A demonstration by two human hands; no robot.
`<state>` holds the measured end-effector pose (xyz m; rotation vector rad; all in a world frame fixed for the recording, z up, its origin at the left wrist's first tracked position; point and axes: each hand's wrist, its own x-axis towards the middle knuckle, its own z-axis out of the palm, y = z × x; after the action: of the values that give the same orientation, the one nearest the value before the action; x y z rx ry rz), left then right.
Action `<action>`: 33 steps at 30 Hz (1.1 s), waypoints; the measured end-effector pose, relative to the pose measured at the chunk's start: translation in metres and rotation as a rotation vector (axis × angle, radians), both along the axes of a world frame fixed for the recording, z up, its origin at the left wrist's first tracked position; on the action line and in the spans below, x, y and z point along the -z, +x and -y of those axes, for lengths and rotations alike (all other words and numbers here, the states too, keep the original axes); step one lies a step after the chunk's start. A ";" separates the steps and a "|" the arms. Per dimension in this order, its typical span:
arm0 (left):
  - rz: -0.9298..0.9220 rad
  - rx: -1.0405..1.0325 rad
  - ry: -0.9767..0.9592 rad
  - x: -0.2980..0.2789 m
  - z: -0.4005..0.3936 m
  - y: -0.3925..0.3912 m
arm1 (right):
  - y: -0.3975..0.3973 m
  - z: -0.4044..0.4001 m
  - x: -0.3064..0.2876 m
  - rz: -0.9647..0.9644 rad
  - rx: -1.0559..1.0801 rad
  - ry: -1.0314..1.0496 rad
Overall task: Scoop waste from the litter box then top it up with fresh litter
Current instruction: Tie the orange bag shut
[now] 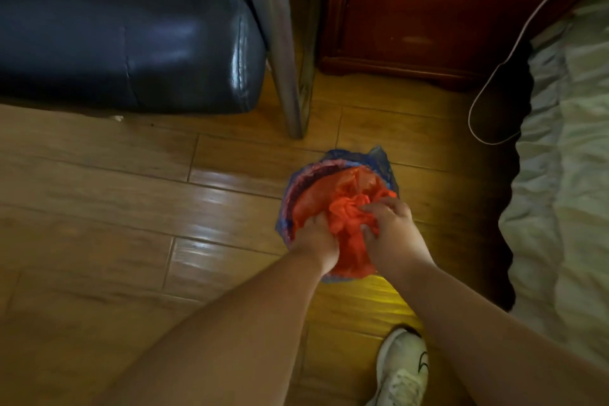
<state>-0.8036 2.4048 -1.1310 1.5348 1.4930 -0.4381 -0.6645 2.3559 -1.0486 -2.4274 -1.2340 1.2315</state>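
**While both hands bunch the orange bag, the bin sits under them**

Where the view begins, nearest the person, a white sneaker (400,369) stands on the wooden floor (108,208), just right of and behind the two bare forearms that reach forward and meet over a small round bin.

The left hand (316,241) is pushed down into the near-left side of the bin, its fingers curled into the orange plastic bag (346,224); the fingertips are buried in the folds and cannot be seen. The right hand (390,227) lies just beside it on the near-right side, fingers and thumb curled, its grip pinching a gathered wad of the same orange plastic. The crumpled bunch of the bag rises between the two hands, touching both, while the smoother stretch of the bag spreads away from them toward the bin's far-left wall.

Around the orange bag, a blue plastic liner (379,161) folds over the rim of the bin (296,188), showing beyond and to the left of the hands.

Farther off, a metal chair leg (283,59) stands on the floor beyond the bin, with a dark leather seat (131,36) to its left. A reddish wooden cabinet (428,10) stands at the far side, and a pale quilted bed cover (566,158) hangs well to the right of the right hand, a thin cable (494,82) looping beside it.
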 end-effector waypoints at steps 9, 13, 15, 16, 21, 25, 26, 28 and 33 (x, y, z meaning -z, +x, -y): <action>0.087 0.556 0.419 -0.060 -0.020 -0.037 | -0.011 -0.024 0.017 0.111 -0.176 -0.235; -0.087 0.648 0.139 -0.039 -0.025 -0.026 | -0.012 -0.025 0.052 -0.072 -0.334 -0.266; -0.134 0.609 0.098 -0.037 -0.028 -0.019 | -0.012 -0.029 0.061 -0.028 -0.393 -0.295; -0.131 0.582 0.096 -0.039 -0.031 -0.015 | -0.012 -0.034 0.059 -0.007 -0.415 -0.313; -0.063 0.468 0.222 -0.087 -0.047 -0.009 | -0.014 -0.053 -0.004 0.072 -0.435 -0.268; 0.011 0.341 0.349 -0.172 -0.064 -0.005 | -0.005 -0.068 -0.099 0.161 -0.239 -0.166; 0.023 0.318 0.388 -0.198 -0.070 -0.004 | -0.004 -0.074 -0.131 0.173 -0.204 -0.138; 0.053 0.280 0.463 -0.258 -0.081 -0.001 | 0.002 -0.084 -0.195 0.194 -0.170 -0.089; 0.176 0.266 0.527 -0.426 -0.088 0.012 | 0.021 -0.093 -0.368 0.228 -0.161 0.054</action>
<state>-0.7918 2.4928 -0.7049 2.1390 1.3308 -0.0489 -0.6432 2.4486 -0.6808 -2.5258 -1.5299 0.9623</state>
